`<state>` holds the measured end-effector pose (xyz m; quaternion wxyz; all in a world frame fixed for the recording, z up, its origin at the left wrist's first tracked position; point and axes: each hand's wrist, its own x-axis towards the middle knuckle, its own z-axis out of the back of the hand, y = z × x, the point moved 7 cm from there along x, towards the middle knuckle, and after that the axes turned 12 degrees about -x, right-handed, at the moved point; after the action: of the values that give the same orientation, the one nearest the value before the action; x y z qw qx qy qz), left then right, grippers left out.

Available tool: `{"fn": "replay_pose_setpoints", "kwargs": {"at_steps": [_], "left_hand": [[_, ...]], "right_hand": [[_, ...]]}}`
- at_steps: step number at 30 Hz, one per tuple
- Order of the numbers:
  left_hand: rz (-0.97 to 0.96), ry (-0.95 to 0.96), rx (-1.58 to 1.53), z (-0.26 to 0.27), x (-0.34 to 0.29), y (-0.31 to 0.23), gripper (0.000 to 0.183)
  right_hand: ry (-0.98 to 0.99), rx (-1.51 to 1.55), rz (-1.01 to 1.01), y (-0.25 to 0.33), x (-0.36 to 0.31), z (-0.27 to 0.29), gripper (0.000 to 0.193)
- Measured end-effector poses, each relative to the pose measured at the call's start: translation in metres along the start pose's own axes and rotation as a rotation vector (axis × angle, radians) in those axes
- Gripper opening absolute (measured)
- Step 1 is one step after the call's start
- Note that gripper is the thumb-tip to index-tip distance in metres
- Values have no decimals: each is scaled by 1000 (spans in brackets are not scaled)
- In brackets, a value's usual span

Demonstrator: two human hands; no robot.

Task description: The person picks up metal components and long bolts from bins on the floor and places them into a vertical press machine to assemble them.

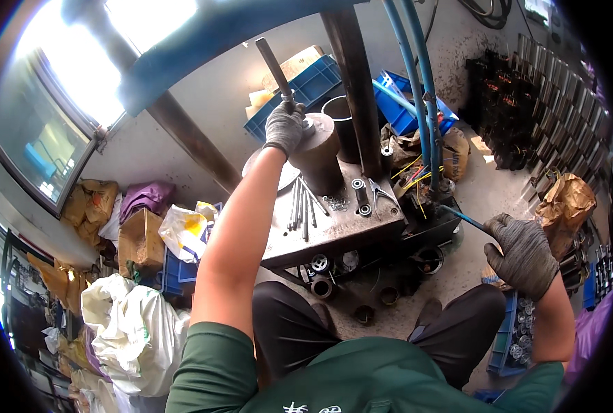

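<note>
My left hand (286, 127), in a grey glove, is closed around the lower part of an upright metal rod (272, 60). It is just above the top of a thick steel cylinder (324, 162) on the metal workbench (286, 251). My right hand (525, 251), also gloved, is closed on the end of a blue lever (463, 216) at the right of the bench. In front of the cylinder lie several thin metal rods (305, 206) and a small pile of metal rings (335, 203). Beside them are a short cylindrical part (359, 195) and pliers (381, 191).
A blue crossbeam (217, 45) and dark posts (353, 89) frame the bench. Blue pipes (423, 96) stand to the right. White sacks (131, 330) and a cardboard box (141, 241) sit at left. Stacked metal tubes (561, 103) line the right; a blue crate (505, 337) holds parts.
</note>
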<state>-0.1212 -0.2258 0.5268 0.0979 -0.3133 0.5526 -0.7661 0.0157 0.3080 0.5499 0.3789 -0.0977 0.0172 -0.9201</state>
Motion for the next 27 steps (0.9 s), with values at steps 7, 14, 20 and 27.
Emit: {"fn": "replay_pose_setpoints", "kwargs": {"at_steps": [7,14,20,27], "left_hand": [[124,48,137,12,42,8,15],[98,54,115,-4,12,0,17],[-4,-50,-70,-16,-33,-24,17],[-29,-33,-215,-9,-34,-19,14]], "right_hand": [[-34,-25,49,1,2,3,31],[150,-84,113,19,-4,-1,33],[336,-166,284,35,-9,-15,35],[242,-150,169,38,-21,-16,30]]}}
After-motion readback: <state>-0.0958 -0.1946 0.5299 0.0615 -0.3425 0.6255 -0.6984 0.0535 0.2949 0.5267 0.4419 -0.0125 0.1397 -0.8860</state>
